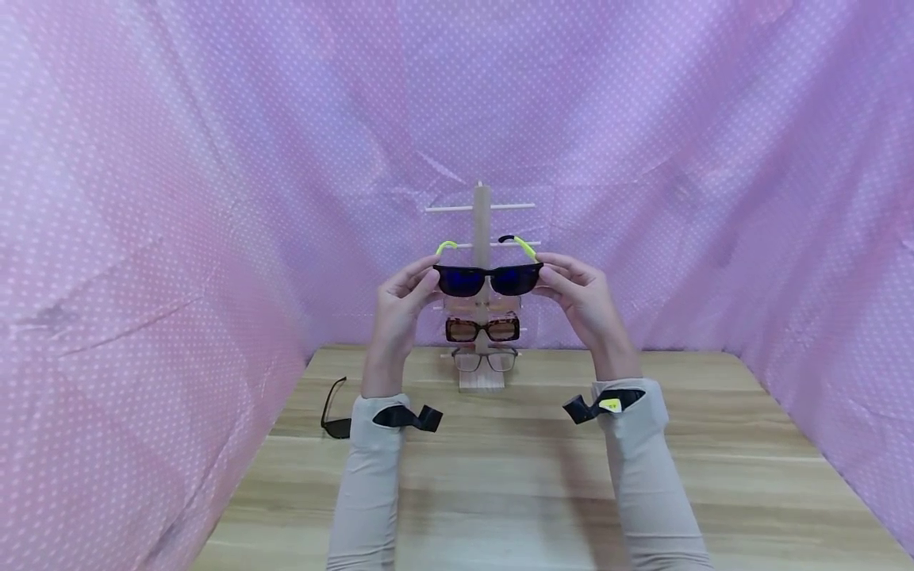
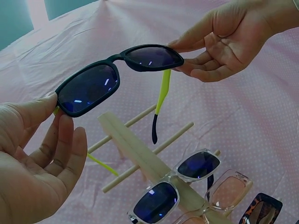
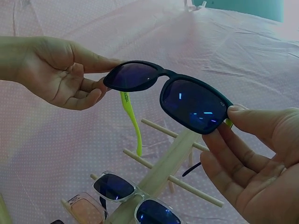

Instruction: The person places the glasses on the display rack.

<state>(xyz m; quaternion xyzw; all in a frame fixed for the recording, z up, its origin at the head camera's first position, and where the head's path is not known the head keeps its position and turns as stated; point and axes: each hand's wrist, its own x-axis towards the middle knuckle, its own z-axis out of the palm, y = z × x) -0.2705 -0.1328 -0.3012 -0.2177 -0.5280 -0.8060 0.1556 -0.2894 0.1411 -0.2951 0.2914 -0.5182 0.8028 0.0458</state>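
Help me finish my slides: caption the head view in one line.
Left hand and right hand hold black-framed sunglasses in front of a wooden eyewear stand.

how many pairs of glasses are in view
6: sunglasses held by left hand and right hand; blue-lensed pair, orange-lensed pair, tortoiseshell pair and thin-rimmed pair on the stand; dark pair on the table, left. More may be hidden.

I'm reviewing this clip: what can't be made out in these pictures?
Head view: one side of the dark sunglasses on the table, hidden by the left sleeve.
Head view: marks on the yellow label, too small to read.
Left wrist view: part of the tortoiseshell glasses, cut off by the bottom edge.
Right wrist view: lettering on the yellow temple of the held sunglasses, too small to read.
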